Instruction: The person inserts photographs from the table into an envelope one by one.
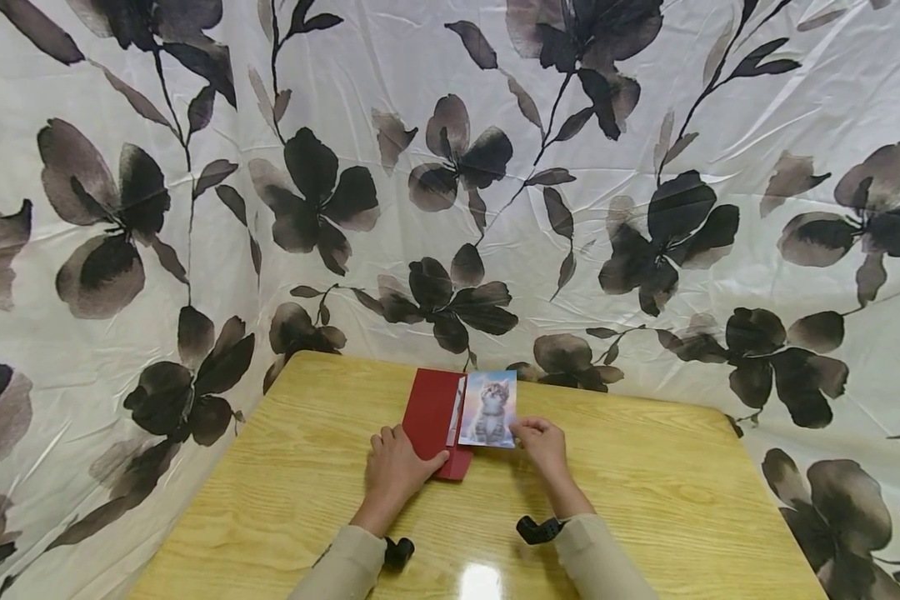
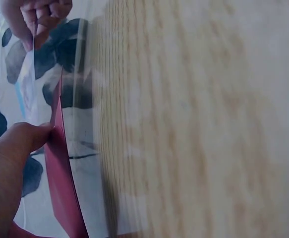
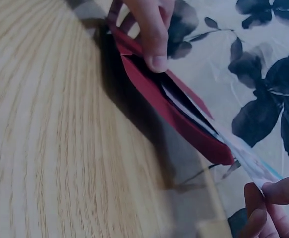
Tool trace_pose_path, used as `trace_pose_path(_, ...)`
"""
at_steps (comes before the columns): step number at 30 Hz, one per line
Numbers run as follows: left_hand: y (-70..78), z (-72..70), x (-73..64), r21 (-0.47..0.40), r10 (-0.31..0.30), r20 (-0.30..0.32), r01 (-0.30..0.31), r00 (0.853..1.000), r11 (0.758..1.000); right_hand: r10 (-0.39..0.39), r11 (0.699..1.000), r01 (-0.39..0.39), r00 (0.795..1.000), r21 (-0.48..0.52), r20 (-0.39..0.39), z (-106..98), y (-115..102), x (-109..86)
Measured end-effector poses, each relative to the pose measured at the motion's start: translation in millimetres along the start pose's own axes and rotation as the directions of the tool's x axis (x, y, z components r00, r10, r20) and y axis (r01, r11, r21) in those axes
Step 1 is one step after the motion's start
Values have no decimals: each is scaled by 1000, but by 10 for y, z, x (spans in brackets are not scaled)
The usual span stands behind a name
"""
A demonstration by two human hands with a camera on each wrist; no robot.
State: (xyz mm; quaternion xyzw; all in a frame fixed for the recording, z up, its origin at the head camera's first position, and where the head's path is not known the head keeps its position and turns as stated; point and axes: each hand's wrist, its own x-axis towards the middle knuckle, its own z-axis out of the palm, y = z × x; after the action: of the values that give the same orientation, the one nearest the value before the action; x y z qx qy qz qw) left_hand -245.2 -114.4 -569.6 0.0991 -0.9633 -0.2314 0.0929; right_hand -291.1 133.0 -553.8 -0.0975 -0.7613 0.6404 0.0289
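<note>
A red paper envelope (image 1: 429, 410) is held by my left hand (image 1: 396, 468), its thumb across the front near the opening and its fingers round the far side. Between my right thumb and fingers, the lower right corner of a kitten picture card (image 1: 491, 408) is pinched. This right hand (image 1: 544, 450) is just right of the envelope. The card's left edge lies at the envelope's opening; how much is still inside cannot be seen. In the right wrist view the envelope (image 3: 156, 96) gapes, with pale paper (image 3: 184, 101) showing inside. The left wrist view shows the card (image 2: 28, 89) edge-on.
The wood-grain table (image 1: 285, 483) extends on both sides of the hands. Behind it hangs a pale cloth (image 1: 570, 275) with dark flowers, close to the table's far edge. Black wrist cameras (image 1: 538, 530) sit at both cuffs.
</note>
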Motion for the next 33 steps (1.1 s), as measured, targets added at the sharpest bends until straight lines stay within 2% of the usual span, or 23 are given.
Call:
trace_pose_path(5, 21, 12, 12, -2, -1, 2, 1, 1000, 1000, 21, 1000, -21, 1000, -8, -14, 48, 21, 31)
trace_pose_path(19, 34, 23, -9, 0, -3, -1, 3, 1000, 1000, 25, 999, -25, 1000, -28, 8, 177, 92, 16)
trace_pose_path(30, -13, 55, -20, 21, 13, -15, -13, 1000, 1000, 2, 1000, -2, 999, -11, 33, 289, 119, -8)
trace_pose_path(33, -23, 57, -6, 18, 22, -21, -22, 1000, 1000, -43, 999, 44, 999, -28, 34, 317, 114, -7)
